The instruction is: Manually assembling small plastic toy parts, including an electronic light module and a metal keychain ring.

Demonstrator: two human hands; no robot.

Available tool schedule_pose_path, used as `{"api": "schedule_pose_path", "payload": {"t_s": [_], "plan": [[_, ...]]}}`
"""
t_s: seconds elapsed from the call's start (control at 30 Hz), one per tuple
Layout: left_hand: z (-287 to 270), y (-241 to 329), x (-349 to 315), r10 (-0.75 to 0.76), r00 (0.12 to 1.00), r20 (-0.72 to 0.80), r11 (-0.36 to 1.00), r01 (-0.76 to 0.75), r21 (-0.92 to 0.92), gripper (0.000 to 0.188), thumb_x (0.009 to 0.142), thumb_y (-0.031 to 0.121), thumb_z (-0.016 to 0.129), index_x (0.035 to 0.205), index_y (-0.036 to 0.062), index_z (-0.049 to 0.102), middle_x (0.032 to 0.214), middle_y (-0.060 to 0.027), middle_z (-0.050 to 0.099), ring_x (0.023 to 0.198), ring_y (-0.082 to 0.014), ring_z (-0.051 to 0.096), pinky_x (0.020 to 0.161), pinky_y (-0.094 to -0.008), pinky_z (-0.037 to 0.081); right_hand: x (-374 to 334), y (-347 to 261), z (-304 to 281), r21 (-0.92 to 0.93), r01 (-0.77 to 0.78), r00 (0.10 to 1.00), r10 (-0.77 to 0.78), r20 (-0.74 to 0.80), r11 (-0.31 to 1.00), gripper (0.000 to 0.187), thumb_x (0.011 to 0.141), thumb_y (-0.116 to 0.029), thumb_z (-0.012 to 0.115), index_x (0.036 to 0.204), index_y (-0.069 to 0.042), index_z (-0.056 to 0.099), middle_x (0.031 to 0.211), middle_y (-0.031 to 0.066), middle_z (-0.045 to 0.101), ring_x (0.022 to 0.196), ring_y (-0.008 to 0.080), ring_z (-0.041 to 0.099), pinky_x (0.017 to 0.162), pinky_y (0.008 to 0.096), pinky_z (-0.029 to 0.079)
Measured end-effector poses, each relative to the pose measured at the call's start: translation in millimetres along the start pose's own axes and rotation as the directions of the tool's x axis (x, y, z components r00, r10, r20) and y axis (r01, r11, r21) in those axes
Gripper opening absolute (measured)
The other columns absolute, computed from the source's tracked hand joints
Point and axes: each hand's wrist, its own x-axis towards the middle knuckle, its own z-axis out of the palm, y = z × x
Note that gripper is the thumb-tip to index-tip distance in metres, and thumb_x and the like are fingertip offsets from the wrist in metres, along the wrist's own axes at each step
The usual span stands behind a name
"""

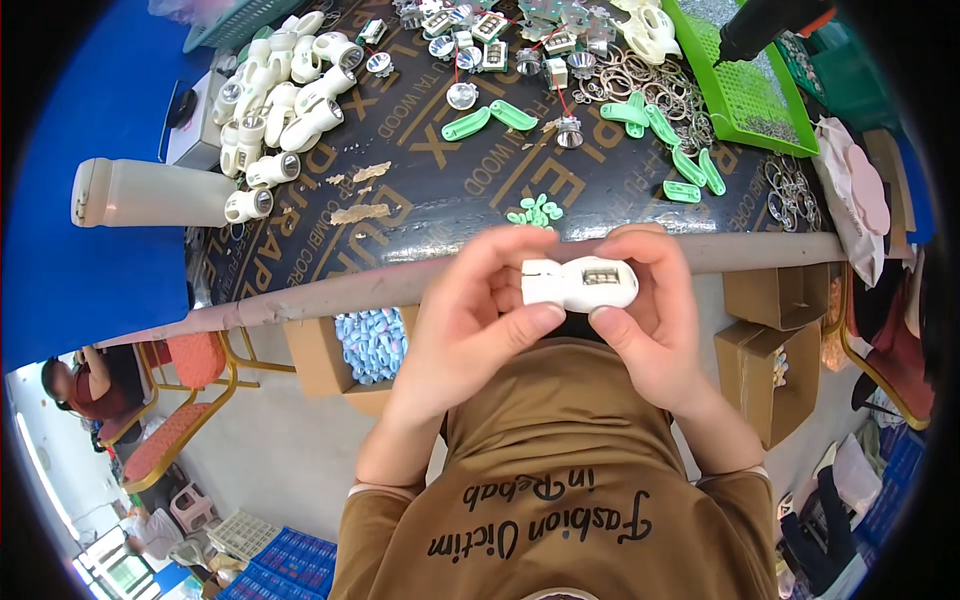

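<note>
Between my hands, just off the table's near edge, is a small white plastic flashlight (555, 288). A rectangular opening in its side shows metallic parts within. The fingers and thumb of my left hand (465, 325) close round its wider end. My right hand (655, 325) grips the rounded end, its thumb below the opening. Beyond my hands lies a little heap of small green pieces (536, 211). Longer green plastic covers (490, 119) are scattered farther back. At the far left stands a pile of similar white flashlights (285, 95).
Reflectors with wired circuit parts (490, 50) cover the back of the table (420, 200). Metal rings (640, 85) lie right of them, beside a green basket (755, 100) with a power screwdriver (765, 30) over it. A translucent bottle (150, 193) lies at left. Cardboard boxes (765, 375) flank me below.
</note>
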Motion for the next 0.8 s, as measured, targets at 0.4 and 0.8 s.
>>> {"api": "schedule_pose_path", "payload": {"t_s": [0.4, 0.8], "plan": [[10, 2, -16, 0.497, 0.868, -0.007, 0.683, -0.387, 0.619, 0.026, 0.080, 0.016, 0.062, 0.098, -0.0015, 0.058, 0.089, -0.0116, 0.059, 0.070, -0.0205, 0.054, 0.058, -0.0276, 0.045, 1, -17, 4, -0.604, 0.366, 0.931, -0.277, 0.239, 0.708, 0.035, 0.075, -0.016, 0.065, 0.103, 0.001, 0.052, 0.079, 0.0138, 0.054, 0.065, 0.0318, 0.053, 0.058, 0.0372, 0.043], [17, -3, -6, 0.558, 0.826, -0.082, 0.691, -0.408, 0.597, 0.038, 0.072, 0.018, 0.072, 0.102, -0.0002, 0.058, 0.086, -0.0087, 0.058, 0.066, -0.0200, 0.052, 0.058, -0.0261, 0.043, -4, 1, 12, -0.110, 0.070, 0.998, -0.070, 0.005, 0.992, 0.034, 0.089, -0.029, 0.054, 0.108, -0.002, 0.049, 0.093, 0.0095, 0.055, 0.080, 0.0183, 0.054, 0.071, 0.0306, 0.044]]}}
